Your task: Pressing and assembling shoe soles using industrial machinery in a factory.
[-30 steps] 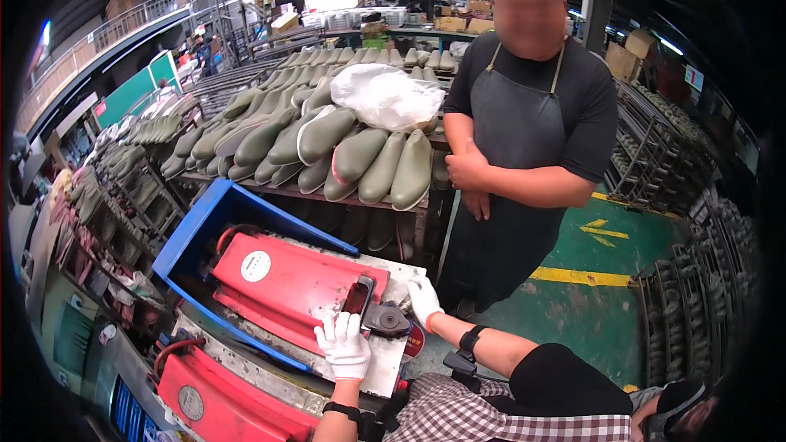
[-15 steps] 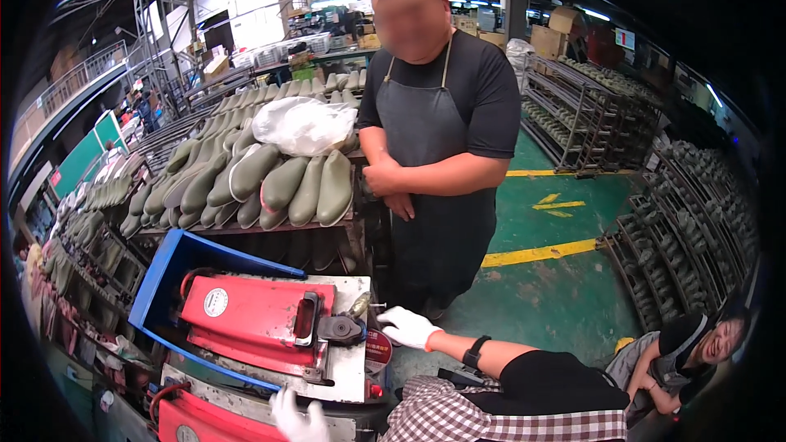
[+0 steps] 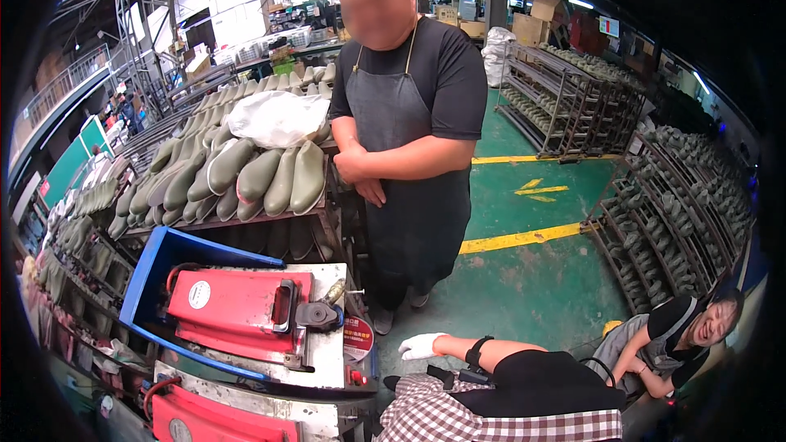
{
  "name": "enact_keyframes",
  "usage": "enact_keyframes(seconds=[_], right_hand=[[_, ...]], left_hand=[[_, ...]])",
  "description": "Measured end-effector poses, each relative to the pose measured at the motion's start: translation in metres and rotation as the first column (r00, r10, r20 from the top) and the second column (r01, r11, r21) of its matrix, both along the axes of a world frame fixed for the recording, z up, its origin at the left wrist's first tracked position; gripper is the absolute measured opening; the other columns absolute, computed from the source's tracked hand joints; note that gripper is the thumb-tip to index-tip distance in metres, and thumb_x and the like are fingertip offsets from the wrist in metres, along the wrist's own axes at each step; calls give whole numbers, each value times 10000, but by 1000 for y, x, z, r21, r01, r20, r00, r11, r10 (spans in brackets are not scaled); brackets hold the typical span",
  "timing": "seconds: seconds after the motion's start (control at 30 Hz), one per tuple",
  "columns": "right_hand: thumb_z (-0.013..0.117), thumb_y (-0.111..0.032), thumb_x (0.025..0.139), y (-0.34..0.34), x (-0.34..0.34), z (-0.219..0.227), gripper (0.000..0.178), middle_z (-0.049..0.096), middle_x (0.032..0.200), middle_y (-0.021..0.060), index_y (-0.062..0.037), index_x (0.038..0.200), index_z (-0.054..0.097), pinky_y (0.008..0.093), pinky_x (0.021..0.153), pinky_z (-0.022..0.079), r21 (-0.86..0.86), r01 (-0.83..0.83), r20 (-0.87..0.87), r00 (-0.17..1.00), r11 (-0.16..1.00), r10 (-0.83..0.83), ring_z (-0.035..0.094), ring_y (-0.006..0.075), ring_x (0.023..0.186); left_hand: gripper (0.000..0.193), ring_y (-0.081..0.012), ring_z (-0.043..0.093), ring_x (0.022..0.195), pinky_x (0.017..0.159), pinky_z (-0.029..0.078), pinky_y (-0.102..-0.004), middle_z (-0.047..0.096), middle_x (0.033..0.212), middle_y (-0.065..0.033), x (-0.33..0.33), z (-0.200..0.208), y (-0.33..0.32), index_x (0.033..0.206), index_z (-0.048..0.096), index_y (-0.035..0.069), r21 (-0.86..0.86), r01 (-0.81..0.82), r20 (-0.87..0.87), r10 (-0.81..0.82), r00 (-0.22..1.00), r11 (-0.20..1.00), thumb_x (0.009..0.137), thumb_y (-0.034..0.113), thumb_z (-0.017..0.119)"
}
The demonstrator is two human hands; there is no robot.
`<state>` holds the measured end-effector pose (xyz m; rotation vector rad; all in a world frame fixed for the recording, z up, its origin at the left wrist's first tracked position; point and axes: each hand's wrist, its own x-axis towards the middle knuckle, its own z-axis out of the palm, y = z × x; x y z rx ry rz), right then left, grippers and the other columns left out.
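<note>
My right hand [image 3: 421, 346], in a white glove, hangs over the green floor just right of the nearest machine. Its fingers look loosely stretched, with nothing visible in them, and it touches nothing. The machine has a red cover [image 3: 246, 308], a pale metal top [image 3: 329, 367] and a dark round-topped head [image 3: 318, 315]. A blue bin [image 3: 141, 282] encloses the machine's left part. In front of it is a second red machine [image 3: 225, 420], cut off by the lower edge. My left hand is out of view.
A person in a dark apron [image 3: 401, 155] stands beyond the machine, hands together. Olive-green shoes [image 3: 270, 180] and a white plastic bag [image 3: 274, 119] cover a rack. Another person [image 3: 663, 352] is at lower right. Loaded racks [image 3: 663, 237] line the right; yellow lines [image 3: 524, 239] mark the floor.
The view has shifted, so most things sit further left. My left hand has gone out of view from above the second machine. My right hand has drawn away from the machine's head.
</note>
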<state>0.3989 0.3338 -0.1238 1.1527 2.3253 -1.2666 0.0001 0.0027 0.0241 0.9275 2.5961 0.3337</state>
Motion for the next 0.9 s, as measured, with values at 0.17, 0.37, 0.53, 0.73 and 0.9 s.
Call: enact_keyframes(seconds=[0.17,0.37,0.53,0.73,0.9], right_hand=[[581,-474,980,-15,-9,-11,595,646,1419,172,-72,1418,610,434,1129,443,-26,-89,-3,996,996,89,592,350,1329],[637,-367,954,-26,-7,-30,564,761,1087,95,-35,1409,624,356,828,554,-174,-62,-9,998,983,62,696,188,905],[596,-396,978,-19,-21,-27,588,720,1293,142,-65,1464,582,383,1010,515,-188,-120,16,992,975,125,684,269,1145],[567,-468,992,-18,-39,-13,617,624,1455,173,-83,1474,576,407,1144,428,-128,-236,84,965,963,248,576,327,1352],[568,-454,1015,-16,-45,-7,616,587,1502,171,-59,1488,557,394,1178,399,-156,-285,109,947,946,303,543,320,1393]], left_hand=[[459,-268,683,759,697,539,-447,732,877,-148,-13,-4,9,1096,730,36,-30,-94,332,99,938,995,897,450,743],[527,-291,701,578,636,554,-435,676,574,-122,-23,-45,6,734,740,10,55,-200,239,182,954,978,785,531,793],[547,-303,736,675,707,565,-429,716,657,-147,-12,-25,6,781,759,10,-30,-236,215,237,947,971,780,557,765],[660,-369,749,842,808,562,-466,748,805,-215,-23,-40,-1,874,771,-15,-69,-170,241,182,953,983,784,636,713],[662,-408,730,964,876,553,-485,753,964,-253,-21,-35,-1,970,784,17,-53,-145,203,152,967,988,785,648,709]])
